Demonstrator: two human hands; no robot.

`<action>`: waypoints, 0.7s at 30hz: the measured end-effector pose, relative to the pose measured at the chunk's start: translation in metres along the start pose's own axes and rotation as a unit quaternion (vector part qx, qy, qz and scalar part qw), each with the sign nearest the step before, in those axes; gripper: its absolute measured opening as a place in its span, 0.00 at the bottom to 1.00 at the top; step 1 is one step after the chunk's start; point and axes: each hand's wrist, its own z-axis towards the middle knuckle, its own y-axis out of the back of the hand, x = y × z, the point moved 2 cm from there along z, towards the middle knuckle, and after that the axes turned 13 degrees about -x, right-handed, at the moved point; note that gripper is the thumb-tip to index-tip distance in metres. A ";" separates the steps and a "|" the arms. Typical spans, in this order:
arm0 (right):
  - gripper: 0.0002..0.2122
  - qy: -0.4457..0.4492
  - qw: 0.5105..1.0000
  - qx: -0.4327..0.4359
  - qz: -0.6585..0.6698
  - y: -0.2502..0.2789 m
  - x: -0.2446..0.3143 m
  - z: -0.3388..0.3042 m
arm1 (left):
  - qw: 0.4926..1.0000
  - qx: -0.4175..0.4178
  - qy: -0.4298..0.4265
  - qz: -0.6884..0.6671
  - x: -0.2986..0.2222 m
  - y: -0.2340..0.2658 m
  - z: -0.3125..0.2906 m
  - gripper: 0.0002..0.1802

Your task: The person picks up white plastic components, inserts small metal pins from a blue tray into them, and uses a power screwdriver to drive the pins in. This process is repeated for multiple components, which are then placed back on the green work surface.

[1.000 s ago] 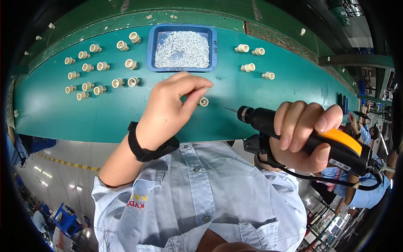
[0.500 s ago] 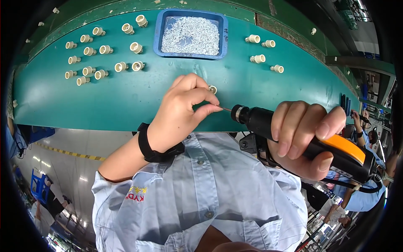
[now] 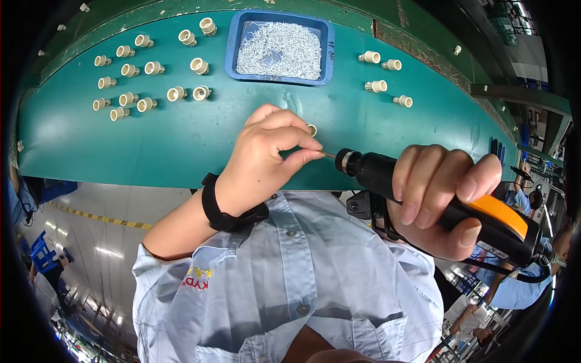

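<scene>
Nearest: pale blue shirt [image 3: 290,272], buttoned at the front, below the edge of the desk [image 3: 139,151]. Black band [image 3: 225,212] on left wrist.

Right hand [image 3: 442,199]: fingers clenched round the body of a black-and-orange power screwdriver [image 3: 378,172], thumb along the underside. Screwdriver roughly level, nose toward the left hand; dark cable at the rear end. Thin bit [image 3: 328,154] out of the nose, pointing left.

Left hand [image 3: 260,148]: thumb and index finger pinched on the tip of the bit. Any smaller piece between the fingertips hidden; cannot tell.

Just beyond the pinch: single cream fitting [image 3: 312,129], open end partly in view, remainder behind the left hand. Contact with the knuckles: cannot tell.

Farther, left part of desk: fifteen similar fittings [image 3: 146,104] in loose rows, mostly lying on their sides, metal ends toward the right. Right part of desk: four more [image 3: 376,86], well apart from the left group, metal ends toward the left.

Far side, between both groups: blue rectangular tray [image 3: 231,51], filled with a heap of small silvery screws [image 3: 281,51], thinner at one patch near the middle. Behind tray: worn green ledge [image 3: 339,18].
</scene>
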 end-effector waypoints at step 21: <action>0.15 -0.056 0.983 -0.103 -0.144 -0.005 -0.045 0.001 | 0.990 0.055 0.122 -0.043 0.035 -0.014 0.005 0.13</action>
